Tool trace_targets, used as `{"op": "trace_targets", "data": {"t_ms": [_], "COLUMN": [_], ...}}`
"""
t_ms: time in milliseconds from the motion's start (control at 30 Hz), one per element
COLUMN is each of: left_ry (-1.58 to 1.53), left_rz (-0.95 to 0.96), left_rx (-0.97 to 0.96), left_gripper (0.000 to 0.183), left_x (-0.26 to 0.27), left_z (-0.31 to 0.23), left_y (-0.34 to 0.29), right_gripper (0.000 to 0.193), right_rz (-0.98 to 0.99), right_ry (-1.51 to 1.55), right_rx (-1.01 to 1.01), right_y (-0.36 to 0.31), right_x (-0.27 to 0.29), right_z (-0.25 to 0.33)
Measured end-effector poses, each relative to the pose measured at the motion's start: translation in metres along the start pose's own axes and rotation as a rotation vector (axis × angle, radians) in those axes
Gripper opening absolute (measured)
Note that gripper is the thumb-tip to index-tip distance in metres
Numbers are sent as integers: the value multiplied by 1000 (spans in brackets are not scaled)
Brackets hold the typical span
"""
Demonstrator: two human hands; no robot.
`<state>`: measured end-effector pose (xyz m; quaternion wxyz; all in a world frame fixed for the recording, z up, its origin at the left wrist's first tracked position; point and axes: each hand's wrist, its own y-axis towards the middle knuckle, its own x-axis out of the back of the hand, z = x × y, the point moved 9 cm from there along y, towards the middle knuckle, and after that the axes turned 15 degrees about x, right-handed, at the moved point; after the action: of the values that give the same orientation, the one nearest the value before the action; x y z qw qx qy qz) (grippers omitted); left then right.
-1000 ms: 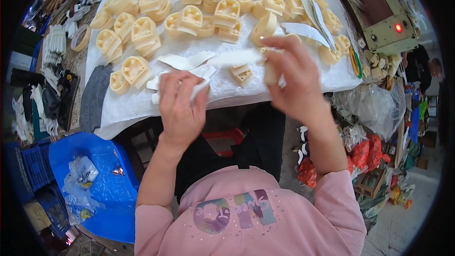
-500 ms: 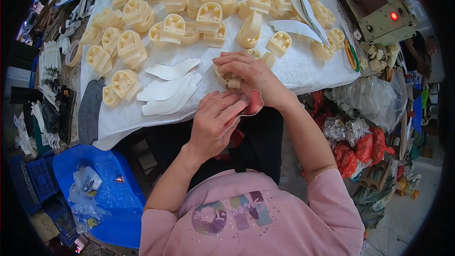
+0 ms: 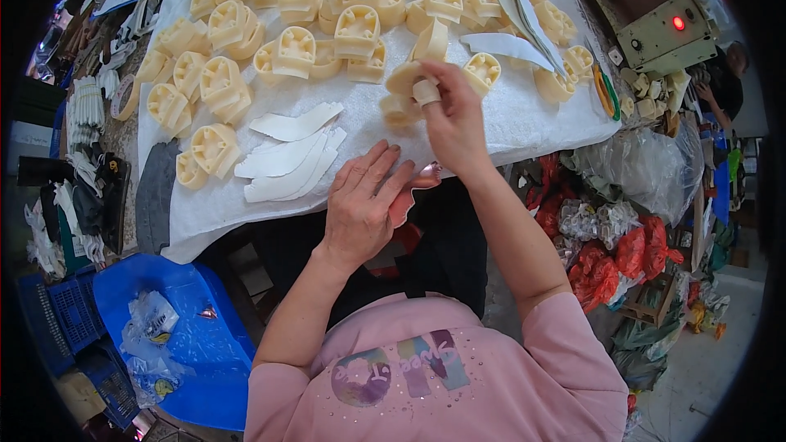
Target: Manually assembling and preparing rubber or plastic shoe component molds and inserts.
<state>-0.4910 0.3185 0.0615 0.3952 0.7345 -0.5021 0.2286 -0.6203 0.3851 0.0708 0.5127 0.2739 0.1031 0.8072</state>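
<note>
My right hand point(image 3: 453, 119) is raised over the near part of the table, its fingers closed on a cream plastic shoe heel point(image 3: 401, 106) that is smeared by motion. A pale wrap point(image 3: 426, 92) shows around one of its digits. At the table's near edge, my left hand point(image 3: 360, 209) holds a metallic pink strip with a reddish underside point(image 3: 401, 203); its fingers lie stretched over the strip and its thumb is hidden. Left of the hands lies a fanned stack of white curved strips point(image 3: 286, 164). Many similar cream heels point(image 3: 358, 30) stand across the table beyond.
A white cloth point(image 3: 524, 127) covers the table. More white strips point(image 3: 512, 47) rest at the right among heels. A dark grey curved piece point(image 3: 158, 196) lies at the left edge. A blue tub point(image 3: 209, 352) stands lower left; red bags point(image 3: 630, 254) and a box with a red light point(image 3: 667, 37) are right.
My right hand has lifted the heel up and away from the left hand. The pink strip has parted from the heel and stays with my left hand at the table edge.
</note>
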Motion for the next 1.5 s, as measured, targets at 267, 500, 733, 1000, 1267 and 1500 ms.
{"op": "trace_targets", "data": {"t_ms": [267, 500, 733, 1000, 1267, 1500], "left_ry": [-180, -195, -360, -409, -495, -1229], "left_rz": [-2, -16, 5, 23, -2, 68], "left_rx": [115, 133, 213, 228, 297, 708], "left_gripper": [27, 28, 41, 37, 39, 32], "left_x": [8, 4, 8, -3, -7, -28], "left_z": [10, 7, 14, 8, 19, 37], "left_y": [6, 9, 19, 35, 31, 21], "right_gripper": [28, 27, 27, 35, 38, 35], "right_rz": [-255, -215, -343, -416, -542, -555], "right_ry": [673, 460, 465, 649, 680, 647], "right_rx": [-271, -180, -114, -193, -197, -134], "right_y": [-17, -18, -26, -52, -74, -86], "right_x": [13, 32, 91, 136, 195, 210], "right_z": [-13, -3, -13, -40, -64, -65]}}
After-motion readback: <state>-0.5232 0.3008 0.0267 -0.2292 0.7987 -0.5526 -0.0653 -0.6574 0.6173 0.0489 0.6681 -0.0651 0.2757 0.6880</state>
